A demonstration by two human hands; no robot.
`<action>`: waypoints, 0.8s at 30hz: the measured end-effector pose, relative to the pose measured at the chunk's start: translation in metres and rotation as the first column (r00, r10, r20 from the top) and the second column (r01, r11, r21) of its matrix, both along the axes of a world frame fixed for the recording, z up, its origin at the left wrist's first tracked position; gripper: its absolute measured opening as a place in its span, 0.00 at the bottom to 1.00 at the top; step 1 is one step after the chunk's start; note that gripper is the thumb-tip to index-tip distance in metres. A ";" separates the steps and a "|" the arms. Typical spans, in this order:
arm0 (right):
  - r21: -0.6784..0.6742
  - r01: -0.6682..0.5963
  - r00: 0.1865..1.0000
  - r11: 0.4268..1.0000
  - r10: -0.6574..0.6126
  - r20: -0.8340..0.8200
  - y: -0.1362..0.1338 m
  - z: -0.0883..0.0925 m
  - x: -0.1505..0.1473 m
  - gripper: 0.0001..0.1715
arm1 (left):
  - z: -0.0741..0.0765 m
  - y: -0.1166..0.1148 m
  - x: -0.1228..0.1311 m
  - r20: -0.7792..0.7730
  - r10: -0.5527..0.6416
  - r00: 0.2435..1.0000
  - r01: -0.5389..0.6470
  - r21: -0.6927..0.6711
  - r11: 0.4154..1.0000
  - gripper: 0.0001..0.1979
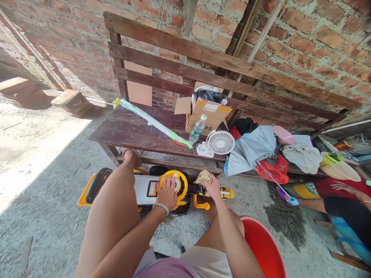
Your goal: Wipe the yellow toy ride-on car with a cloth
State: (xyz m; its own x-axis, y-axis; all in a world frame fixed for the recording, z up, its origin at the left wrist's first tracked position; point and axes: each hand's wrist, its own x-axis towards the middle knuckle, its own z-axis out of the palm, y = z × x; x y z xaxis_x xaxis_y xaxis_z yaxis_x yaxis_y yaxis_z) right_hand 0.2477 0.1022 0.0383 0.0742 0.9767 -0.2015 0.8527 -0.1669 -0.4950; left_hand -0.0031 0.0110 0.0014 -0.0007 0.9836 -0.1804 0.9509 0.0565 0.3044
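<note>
A yellow and black toy ride-on car (153, 189) stands on the concrete floor between my knees. My left hand (166, 192), with a white bead bracelet on the wrist, lies over the car's yellow steering wheel (181, 185), gripping its rim. My right hand (213, 187) presses a crumpled beige cloth (203, 178) against the black front part of the car. The cloth is partly hidden under my fingers. My left knee hides the car's rear side.
A dark wooden bench (136, 133) holds a cardboard carton (210, 116), water bottle (198, 128), white fan (220, 142) and blue-grey umbrella (249, 148). Wooden slats and a brick wall rise behind. A red plastic seat (262, 247) is at my right. A seated person's arm (344, 195) is at the far right.
</note>
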 end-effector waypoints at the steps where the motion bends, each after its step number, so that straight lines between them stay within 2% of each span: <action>1: 0.018 -0.013 0.999 1.000 0.012 0.039 -0.009 -0.003 0.001 0.29 | 0.000 0.000 0.000 -0.001 -0.002 1.000 0.002 0.007 1.000 0.38; 3: 0.009 -0.085 0.980 0.996 0.082 0.180 -0.021 -0.002 0.009 0.28 | 0.000 0.000 -0.001 -0.003 -0.001 1.000 0.002 0.028 1.000 0.38; 6: -0.073 -0.178 0.887 0.981 0.192 0.420 -0.027 0.008 0.036 0.26 | -0.002 0.000 -0.002 0.005 0.003 1.000 -0.003 0.048 0.999 0.38; 9: -0.124 -0.113 0.816 0.986 0.163 0.555 -0.028 0.014 0.073 0.23 | -0.004 0.000 -0.002 0.024 -0.006 1.000 0.004 0.056 0.998 0.37; 11: -0.111 -0.047 0.813 0.993 0.103 0.573 -0.029 0.013 0.093 0.22 | -0.005 0.000 -0.002 0.028 0.000 1.000 -0.002 0.059 0.998 0.37; 14: -0.108 0.019 0.889 0.994 0.033 0.456 -0.028 0.009 0.101 0.24 | -0.004 0.001 -0.002 0.016 0.006 1.000 -0.006 0.045 0.999 0.37; 17: -0.159 0.041 0.983 0.986 -0.011 0.183 -0.022 0.003 0.081 0.28 | -0.004 0.002 -0.002 0.002 -0.001 1.000 0.001 0.036 0.999 0.38; 20: -0.182 -0.025 0.999 0.983 0.017 -0.047 -0.010 -0.003 0.051 0.24 | -0.007 0.002 -0.003 -0.010 0.003 1.000 -0.002 0.055 0.998 0.38; 24: -0.180 -0.075 0.988 0.981 0.048 -0.148 0.002 -0.009 0.033 0.19 | -0.013 0.001 -0.004 -0.027 -0.001 1.000 0.004 0.091 0.996 0.37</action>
State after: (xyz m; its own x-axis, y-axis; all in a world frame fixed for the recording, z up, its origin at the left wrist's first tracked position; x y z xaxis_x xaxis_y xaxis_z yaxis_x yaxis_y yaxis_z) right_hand 0.2803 0.1040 0.0291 -0.0273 0.9233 -0.3832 0.7874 -0.2163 -0.5773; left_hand -0.0075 0.0120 -0.0116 -0.0017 0.9959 -0.0902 0.9587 0.0273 0.2829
